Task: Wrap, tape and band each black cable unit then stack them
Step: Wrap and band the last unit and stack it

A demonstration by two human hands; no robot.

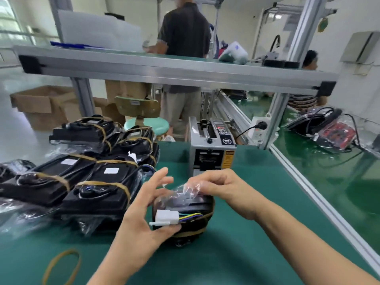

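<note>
A black cable unit (193, 210) in clear plastic wrap stands on the green mat (236, 254) in front of me, a tan rubber band round its lower part. Its white connector (165, 218) with coloured wires sticks out on the near side. My left hand (144, 214) steadies the unit from the left, thumb under the connector, fingers spread above the wrap. My right hand (216, 186) pinches the clear plastic flap at the top of the unit. A stack of wrapped, banded black units (86, 177) lies at the left.
A loose tan rubber band (61, 266) lies on the mat at the near left. A grey tape dispenser (211, 149) stands behind the unit. The aluminium bench rail (320, 198) runs along the right. A person stands beyond the shelf; cardboard boxes and a stool sit further back.
</note>
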